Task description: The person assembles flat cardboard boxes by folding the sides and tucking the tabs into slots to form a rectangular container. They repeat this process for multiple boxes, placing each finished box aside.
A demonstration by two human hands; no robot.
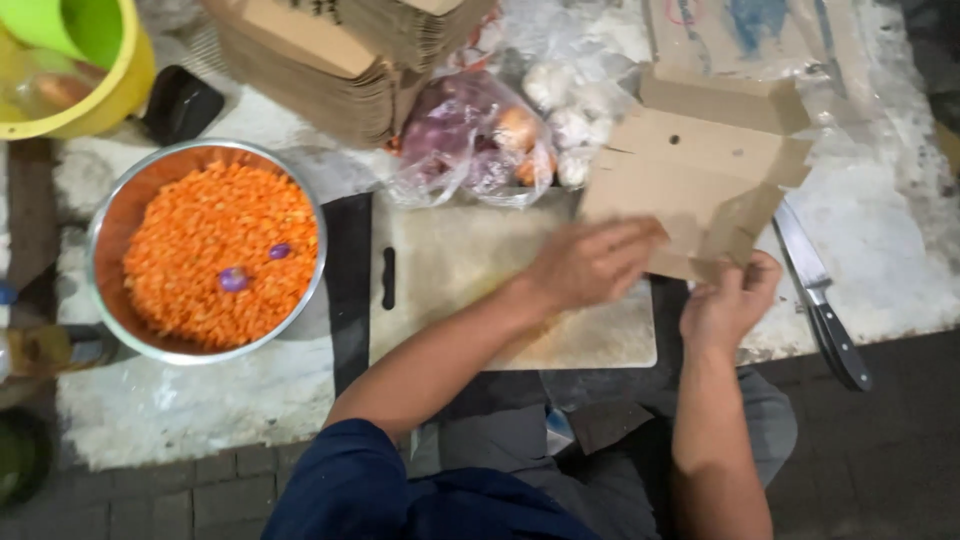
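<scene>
A brown cardboard box blank (pixel 700 170), partly folded, lies over the right end of a pale cutting board (pixel 470 270). My left hand (pixel 590 262) presses flat on its near left edge, fingers spread over the card. My right hand (pixel 730 300) pinches the box's near right corner flap between thumb and fingers. Both forearms reach in from the bottom of the view.
A steel bowl (pixel 105 215) of chopped orange bits with two purple pieces stands at left. A stack of flat cardboard blanks (pixel 340 60) sits at the back, beside plastic bags of onions and garlic (pixel 500 130). A black-handled knife (pixel 822 300) lies at right. A yellow-green tub (pixel 120 90) is far left.
</scene>
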